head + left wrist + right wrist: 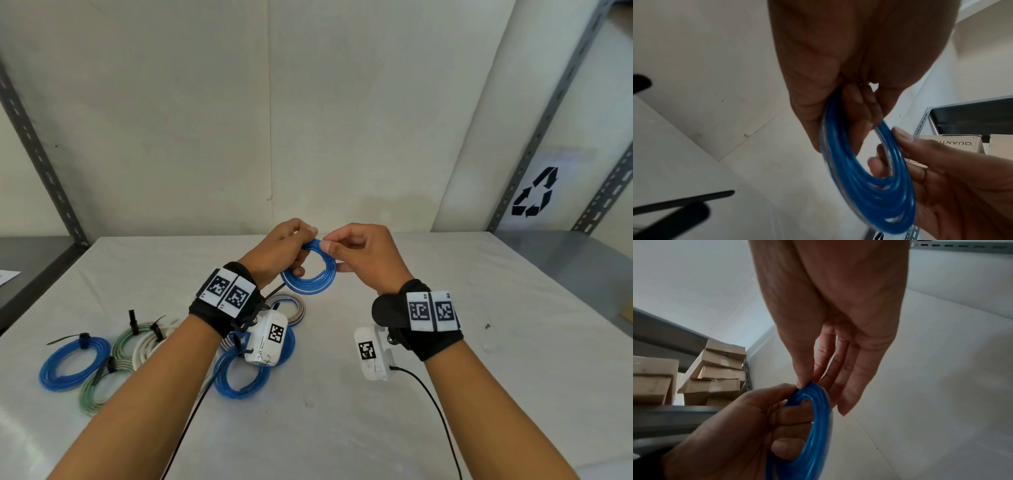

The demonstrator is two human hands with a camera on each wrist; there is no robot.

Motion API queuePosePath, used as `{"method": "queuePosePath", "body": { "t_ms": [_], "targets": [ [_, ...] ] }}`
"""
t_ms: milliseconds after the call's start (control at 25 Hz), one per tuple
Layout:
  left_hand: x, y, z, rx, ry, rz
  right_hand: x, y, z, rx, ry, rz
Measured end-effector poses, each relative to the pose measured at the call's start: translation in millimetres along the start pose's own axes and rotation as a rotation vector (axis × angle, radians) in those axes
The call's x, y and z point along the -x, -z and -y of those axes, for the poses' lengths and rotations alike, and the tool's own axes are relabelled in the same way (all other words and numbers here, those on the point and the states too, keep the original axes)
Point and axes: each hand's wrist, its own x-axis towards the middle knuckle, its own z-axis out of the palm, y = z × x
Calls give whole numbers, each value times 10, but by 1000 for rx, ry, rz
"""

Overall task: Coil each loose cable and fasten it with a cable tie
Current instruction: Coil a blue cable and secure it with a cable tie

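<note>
Both hands hold a coiled blue cable [310, 270] in the air above the table [376, 394]. The left hand [279, 251] has its fingers curled through the coil; the right hand [366, 255] pinches its top edge. Tied cable coils [73, 363] lie on the table at left.

Right hand [830, 321] pinches blue coil [813, 418] that left hand [748, 431] grips.

held coil [310, 270] above table [445, 394] centre | tied coils [73, 365] on table, left-front
</note>
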Motion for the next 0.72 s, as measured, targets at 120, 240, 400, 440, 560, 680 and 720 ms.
{"method": "queuePosePath", "body": {
  "t_ms": [120, 240, 400, 440, 560, 680, 720],
  "targets": [
    [25, 12, -26, -13, -6, 2, -1, 1, 42, -85, -68, 40],
    [31, 15, -25, -22, 0, 1, -5, -17, 73, -68, -81, 23],
    [36, 15, -18, -41, 8, 7, 24, -13, 115, -138, -135, -23],
    [35, 17, -12, -52, 8, 5, 33, -2, 121, -155, -146, -36],
    [20, 38, 18, -75, 6, -9, 51, -5, 98, -152, -156, -78],
    [14, 64, 31, -47, -3, -26, 75, -73, 24, -131, -145, -77],
    [18, 59, 33, -32, -4, -23, 94, -96, -2, -133, -138, -67]
  ]
}}
